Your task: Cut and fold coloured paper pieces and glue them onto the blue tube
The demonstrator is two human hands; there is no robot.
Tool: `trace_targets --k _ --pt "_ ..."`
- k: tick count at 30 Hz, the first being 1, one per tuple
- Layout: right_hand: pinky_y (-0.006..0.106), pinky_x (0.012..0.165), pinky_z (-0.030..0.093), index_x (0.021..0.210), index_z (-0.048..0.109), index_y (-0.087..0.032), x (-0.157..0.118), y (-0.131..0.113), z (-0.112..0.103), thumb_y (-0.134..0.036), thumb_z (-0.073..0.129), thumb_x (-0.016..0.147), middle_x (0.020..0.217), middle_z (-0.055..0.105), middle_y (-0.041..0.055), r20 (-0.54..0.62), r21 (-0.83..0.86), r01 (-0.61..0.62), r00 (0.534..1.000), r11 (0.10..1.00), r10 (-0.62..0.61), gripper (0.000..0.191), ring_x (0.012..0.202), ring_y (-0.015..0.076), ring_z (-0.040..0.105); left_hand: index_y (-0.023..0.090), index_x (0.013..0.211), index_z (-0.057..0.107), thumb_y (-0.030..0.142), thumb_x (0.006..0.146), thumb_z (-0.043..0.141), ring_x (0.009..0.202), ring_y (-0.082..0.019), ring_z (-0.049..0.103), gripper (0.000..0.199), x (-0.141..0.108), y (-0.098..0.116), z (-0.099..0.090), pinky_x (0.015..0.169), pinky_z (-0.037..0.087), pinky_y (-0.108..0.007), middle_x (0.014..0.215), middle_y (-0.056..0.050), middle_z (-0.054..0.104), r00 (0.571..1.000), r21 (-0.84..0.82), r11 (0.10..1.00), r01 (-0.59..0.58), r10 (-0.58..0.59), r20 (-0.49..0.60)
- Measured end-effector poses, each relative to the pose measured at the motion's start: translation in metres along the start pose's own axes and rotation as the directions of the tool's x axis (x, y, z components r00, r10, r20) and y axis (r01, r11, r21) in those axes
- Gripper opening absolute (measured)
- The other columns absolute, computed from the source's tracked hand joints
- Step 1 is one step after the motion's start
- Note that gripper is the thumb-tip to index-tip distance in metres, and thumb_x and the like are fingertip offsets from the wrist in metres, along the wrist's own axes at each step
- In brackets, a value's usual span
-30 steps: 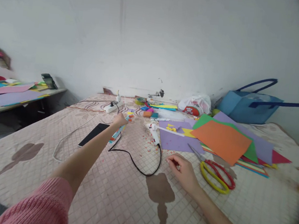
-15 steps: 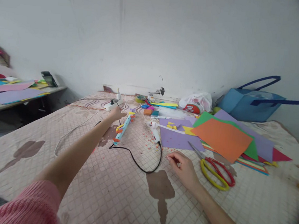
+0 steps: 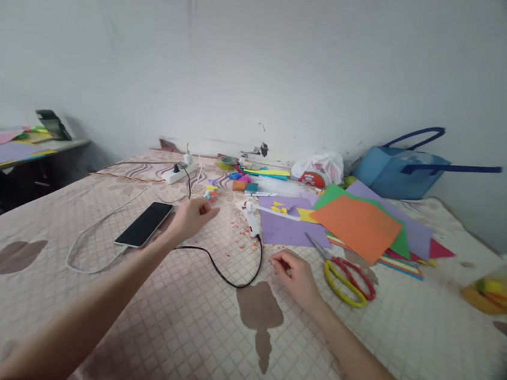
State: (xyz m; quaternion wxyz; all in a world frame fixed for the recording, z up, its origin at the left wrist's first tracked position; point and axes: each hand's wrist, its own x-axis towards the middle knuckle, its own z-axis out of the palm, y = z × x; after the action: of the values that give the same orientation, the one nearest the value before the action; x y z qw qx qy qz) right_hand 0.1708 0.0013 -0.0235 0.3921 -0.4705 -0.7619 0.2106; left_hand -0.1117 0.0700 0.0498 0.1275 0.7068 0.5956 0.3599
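My left hand [image 3: 189, 218] hangs over a light blue paper strip [image 3: 211, 191] with yellow and orange bits on it, hiding most of it. Its thumb stands out from the bent fingers, some of which are out of sight; I see nothing held. My right hand [image 3: 295, 274] rests on the tablecloth with fingers curled and tips pinched together; whatever is between them is too small to make out. Near it lie scissors [image 3: 347, 280] with one yellow and one red handle. A white glue gun [image 3: 250, 218] lies between and beyond my hands, its black cord looping towards me.
Left of my left hand lies a phone [image 3: 145, 224] on a white cable. A power strip [image 3: 178, 173] sits farther back. Coloured sheets [image 3: 358, 224], a blue bag [image 3: 400, 172] and a plastic bag [image 3: 322, 167] fill the back right. A tub [image 3: 491, 292] stands far right.
My left hand has drawn back from beside the power strip to above the blue strip, and the phone has come into sight. The view has turned slightly right; my right hand stays by the scissors.
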Motion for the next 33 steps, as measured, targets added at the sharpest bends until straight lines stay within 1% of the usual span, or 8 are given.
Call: trace_targets --k 3,7,13,16,19,24,30,33 --pt "0.025 0.058 0.039 0.077 0.061 -0.019 0.0 -0.001 -0.001 -0.02 0.049 0.085 0.073 0.061 0.0021 -0.015 0.004 0.007 1.0 1.0 -0.007 0.015 0.067 0.015 0.054 0.017 0.052 0.047 0.04 0.086 0.042 0.047 -0.01 0.043 0.042 -0.022 0.029 0.02 0.05 0.029 -0.022 0.047 0.002 0.049 0.987 0.01 0.993 -0.115 0.113 0.114" --pt "0.025 0.06 0.041 0.079 0.062 -0.019 0.001 -0.001 -0.004 -0.018 0.049 0.085 0.075 0.061 0.0025 -0.017 0.017 -0.006 1.0 1.0 0.006 0.014 0.069 0.0152 0.055 0.016 0.071 0.057 0.023 0.082 0.049 0.062 -0.011 0.054 0.015 -0.044 0.056 0.049 0.059 0.035 -0.021 0.069 -0.001 0.062 0.913 -0.156 0.949 -0.274 0.307 0.267" --pt "0.025 0.062 0.042 0.079 0.062 -0.019 0.003 -0.001 -0.007 -0.015 0.051 0.084 0.076 0.061 0.0022 -0.007 -0.013 0.011 1.0 1.0 -0.011 0.012 0.071 0.0148 0.056 0.018 0.056 0.046 0.03 0.081 0.053 0.05 -0.011 0.046 0.028 -0.064 0.079 0.079 0.05 0.027 -0.023 0.052 0.002 0.051 0.906 0.025 0.955 -0.295 0.271 0.326" --pt "0.025 0.064 0.042 0.079 0.06 -0.019 0.004 -0.001 -0.011 -0.015 0.051 0.085 0.077 0.061 0.0022 0.009 -0.067 0.047 0.999 0.997 -0.046 0.012 0.073 0.0147 0.056 0.018 0.059 0.05 0.036 0.09 0.039 0.057 -0.014 0.051 0.037 -0.072 0.086 0.086 0.053 0.029 -0.025 0.058 -0.001 0.056 0.853 0.078 0.911 -0.406 0.347 0.39" --pt "0.026 0.065 0.042 0.078 0.06 -0.02 0.006 0.001 -0.019 -0.019 0.048 0.087 0.078 0.061 0.0028 0.007 -0.154 0.059 0.998 0.986 -0.059 0.015 0.072 0.0152 0.055 0.019 0.074 0.055 0.03 0.092 0.039 0.073 -0.016 0.057 0.026 -0.079 0.087 0.091 0.062 0.037 -0.026 0.076 -0.004 0.063 0.796 0.022 0.866 -0.499 0.449 0.405" --pt "0.028 0.067 0.04 0.076 0.06 -0.02 0.014 0.023 -0.049 -0.023 0.048 0.086 0.078 0.061 0.0036 -0.09 -0.291 -0.016 0.996 0.957 -0.011 0.016 0.073 0.0167 0.055 0.019 0.078 0.051 0.022 0.089 0.043 0.071 -0.014 0.056 0.013 -0.087 0.078 0.093 0.063 0.039 -0.025 0.079 -0.002 0.061 0.812 -0.069 0.894 -0.443 0.433 0.391" --pt "0.03 0.065 0.039 0.075 0.059 -0.017 0.015 0.066 -0.112 -0.033 0.045 0.087 0.075 0.062 0.0065 -0.336 -0.361 -0.241 0.935 0.901 0.115 0.024 0.067 0.0182 0.054 0.019 0.075 0.047 0.034 0.092 0.037 0.062 -0.013 0.053 0.025 -0.092 0.076 0.087 0.057 0.036 -0.024 0.07 -0.001 0.059 0.831 -0.08 0.922 -0.379 0.377 0.41" --pt "0.03 0.062 0.038 0.07 0.057 -0.017 0.011 0.081 -0.132 -0.034 0.044 0.086 0.067 0.06 0.0061 -0.383 -0.371 -0.328 0.906 0.869 0.178 0.027 0.063 0.0182 0.053 0.019 0.068 0.047 0.037 0.092 0.035 0.059 -0.013 0.052 0.032 -0.093 0.076 0.085 0.056 0.034 -0.025 0.065 -0.002 0.058 0.826 -0.051 0.921 -0.386 0.37 0.426"
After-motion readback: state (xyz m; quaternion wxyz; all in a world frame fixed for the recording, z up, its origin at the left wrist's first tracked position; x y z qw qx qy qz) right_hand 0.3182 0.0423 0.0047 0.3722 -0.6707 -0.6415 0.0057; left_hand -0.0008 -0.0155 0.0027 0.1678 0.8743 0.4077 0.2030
